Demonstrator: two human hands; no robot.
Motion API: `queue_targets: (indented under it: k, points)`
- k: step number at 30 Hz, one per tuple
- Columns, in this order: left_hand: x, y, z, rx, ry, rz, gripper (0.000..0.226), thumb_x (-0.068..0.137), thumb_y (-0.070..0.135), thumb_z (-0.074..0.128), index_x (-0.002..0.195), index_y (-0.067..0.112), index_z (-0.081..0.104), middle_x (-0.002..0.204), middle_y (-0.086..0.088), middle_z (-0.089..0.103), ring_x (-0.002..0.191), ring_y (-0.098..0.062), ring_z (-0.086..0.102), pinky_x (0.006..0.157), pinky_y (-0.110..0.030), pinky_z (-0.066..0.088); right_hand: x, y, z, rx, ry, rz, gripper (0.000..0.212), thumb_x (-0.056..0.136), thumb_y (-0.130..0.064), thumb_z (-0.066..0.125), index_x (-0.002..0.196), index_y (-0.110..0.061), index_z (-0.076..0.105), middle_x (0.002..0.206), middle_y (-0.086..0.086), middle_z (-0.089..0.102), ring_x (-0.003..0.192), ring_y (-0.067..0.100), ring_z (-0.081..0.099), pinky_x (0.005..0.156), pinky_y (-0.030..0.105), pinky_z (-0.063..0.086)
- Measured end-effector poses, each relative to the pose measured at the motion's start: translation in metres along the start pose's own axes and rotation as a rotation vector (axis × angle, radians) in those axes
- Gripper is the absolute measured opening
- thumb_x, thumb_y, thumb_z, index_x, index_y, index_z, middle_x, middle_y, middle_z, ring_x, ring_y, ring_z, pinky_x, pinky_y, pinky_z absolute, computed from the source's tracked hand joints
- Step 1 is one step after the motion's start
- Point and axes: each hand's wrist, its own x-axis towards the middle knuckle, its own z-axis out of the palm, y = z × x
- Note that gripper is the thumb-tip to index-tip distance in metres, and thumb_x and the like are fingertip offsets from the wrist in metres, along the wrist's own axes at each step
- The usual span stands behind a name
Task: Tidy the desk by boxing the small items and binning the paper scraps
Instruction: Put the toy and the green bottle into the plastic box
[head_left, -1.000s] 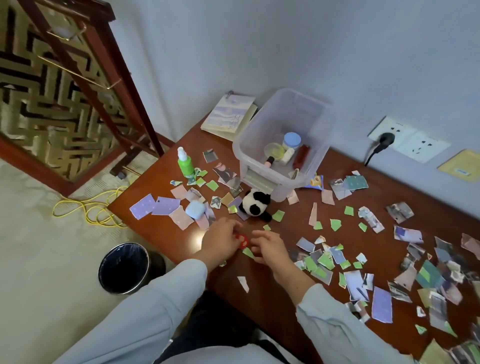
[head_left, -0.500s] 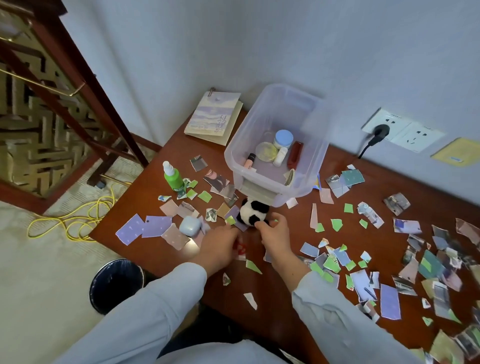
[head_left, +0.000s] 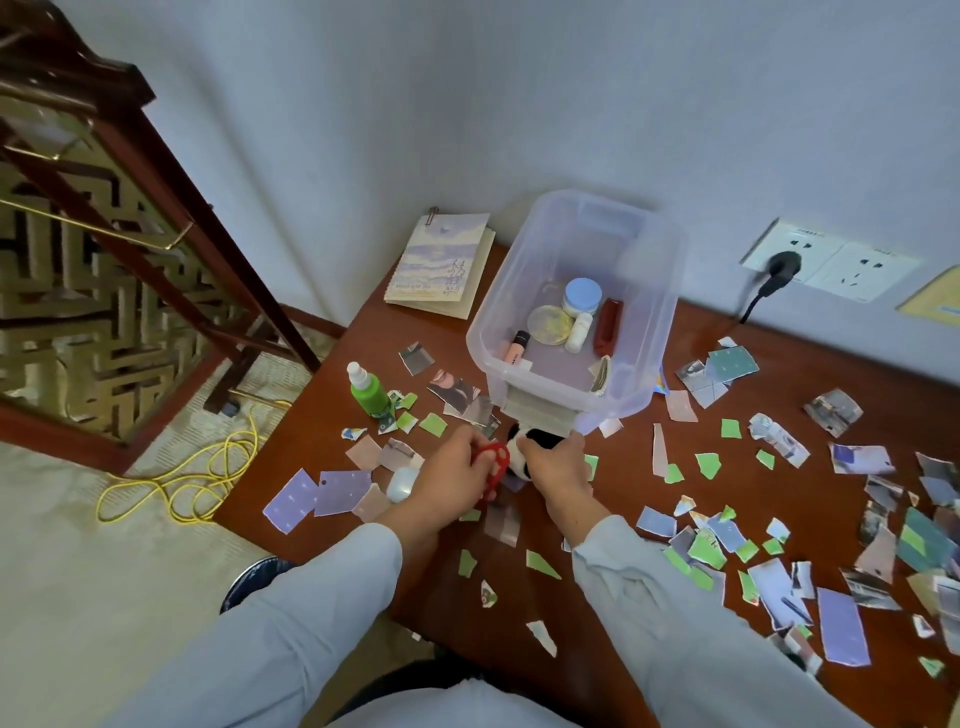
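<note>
My left hand (head_left: 449, 475) holds a small pair of red scissors (head_left: 493, 465) just in front of the clear plastic box (head_left: 501, 322). My right hand (head_left: 558, 467) grips a black-and-white panda plush (head_left: 524, 447), which is partly hidden by my fingers. The box holds a blue-lidded jar, a round yellow tin, a pink tube, a white bottle and a dark red case. Torn paper scraps (head_left: 727, 540) in green, purple and photo prints lie scattered over the brown desk (head_left: 613, 519). A green spray bottle (head_left: 368, 391) and a pale blue case (head_left: 402, 483) stand left of my hands.
A notebook (head_left: 441, 265) lies at the desk's back left corner. A black plug (head_left: 776, 270) sits in the wall socket at the right. The dark bin (head_left: 249, 577) stands on the floor under my left arm, mostly hidden. A yellow cable (head_left: 197, 483) coils on the carpet by a wooden frame.
My right hand moved up from the scraps and took hold of the panda plush. My left hand rose with the red scissors towards the box. The camera view tilted nearer the box.
</note>
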Motion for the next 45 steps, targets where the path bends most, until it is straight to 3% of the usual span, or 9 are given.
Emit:
queue_targets:
  k: [5,13,25,29,34,37,40,43,45]
  points:
    - [0.003,0.015,-0.003,0.004,0.044,0.039,0.009,0.1,0.024,0.044,0.096,0.022,0.053,0.095,-0.004,0.061,0.082,-0.018,0.057,0.065,-0.026,0.043,-0.018,-0.007,-0.013,0.061,-0.047,-0.052,0.058,0.049,-0.056,0.053,0.098,-0.027,0.063,0.091,0.0,0.068,0.091,0.026,0.063,0.087,0.045,0.05]
    - [-0.004,0.041,0.009,-0.237,0.156,0.101,0.034,0.095,0.025,0.048,0.063,0.014,0.05,0.064,-0.005,0.047,0.064,-0.019,0.044,0.062,-0.035,0.035,-0.051,-0.018,-0.06,0.182,-0.352,0.032,0.017,0.086,-0.028,0.056,0.097,-0.015,0.059,0.085,0.01,0.06,0.068,0.024,0.058,0.051,0.025,0.044]
    - [-0.029,0.114,0.014,-0.465,0.362,0.312,0.043,0.096,0.01,0.046,0.056,0.017,0.03,0.056,0.001,0.028,0.051,-0.006,0.027,0.051,-0.021,0.024,-0.068,-0.061,-0.133,0.44,-0.75,0.001,0.029,0.087,-0.03,0.045,0.097,-0.005,0.057,0.071,0.013,0.06,0.051,0.022,0.057,0.038,0.018,0.035]
    - [-0.011,0.144,0.003,-0.459,0.336,0.276,0.039,0.097,0.019,0.044,0.059,0.018,0.037,0.058,0.003,0.036,0.055,-0.008,0.035,0.056,-0.027,0.029,-0.064,-0.09,-0.142,0.508,-0.686,-0.083,0.027,0.088,-0.03,0.048,0.099,-0.008,0.059,0.07,0.01,0.064,0.053,0.02,0.059,0.043,0.021,0.04]
    - [0.029,0.17,-0.009,-0.339,0.209,0.125,0.016,0.1,0.026,0.041,0.092,0.019,0.054,0.078,0.001,0.055,0.072,-0.017,0.053,0.063,-0.031,0.044,-0.047,-0.129,-0.143,0.507,-0.493,-0.207,0.013,0.096,-0.023,0.048,0.106,-0.023,0.057,0.104,0.01,0.06,0.089,0.025,0.061,0.07,0.038,0.054]
    - [0.054,0.175,-0.011,-0.341,0.081,0.071,0.014,0.098,0.013,0.04,0.099,0.019,0.052,0.088,-0.003,0.057,0.089,-0.025,0.059,0.08,-0.044,0.056,-0.021,-0.144,-0.134,0.234,-0.317,-0.333,0.036,0.096,-0.024,0.049,0.131,-0.031,0.045,0.126,0.006,0.05,0.108,0.027,0.056,0.087,0.047,0.055]
    - [0.073,0.174,-0.01,-0.344,-0.042,-0.011,0.023,0.09,0.0,0.04,0.081,0.015,0.056,0.076,-0.01,0.055,0.079,-0.027,0.054,0.074,-0.041,0.051,0.005,-0.151,-0.121,-0.037,-0.253,-0.397,0.05,0.093,-0.02,0.048,0.142,-0.025,0.037,0.133,0.008,0.046,0.112,0.025,0.052,0.099,0.042,0.047]
    - [0.088,0.166,-0.009,-0.489,-0.213,-0.242,0.016,0.09,0.022,0.054,0.094,0.013,0.066,0.082,-0.01,0.067,0.079,-0.024,0.064,0.068,-0.03,0.054,0.026,-0.149,-0.103,-0.206,-0.215,-0.357,0.049,0.09,-0.02,0.05,0.138,-0.02,0.041,0.137,0.014,0.043,0.115,0.031,0.053,0.099,0.037,0.045]
    - [0.102,0.162,-0.005,-0.509,-0.305,-0.33,0.039,0.087,0.04,0.055,0.11,0.01,0.066,0.099,-0.013,0.07,0.092,-0.026,0.068,0.083,-0.033,0.056,0.04,-0.144,-0.089,-0.327,-0.222,-0.332,0.047,0.09,-0.022,0.05,0.136,-0.014,0.042,0.137,0.017,0.041,0.115,0.034,0.052,0.098,0.038,0.045]
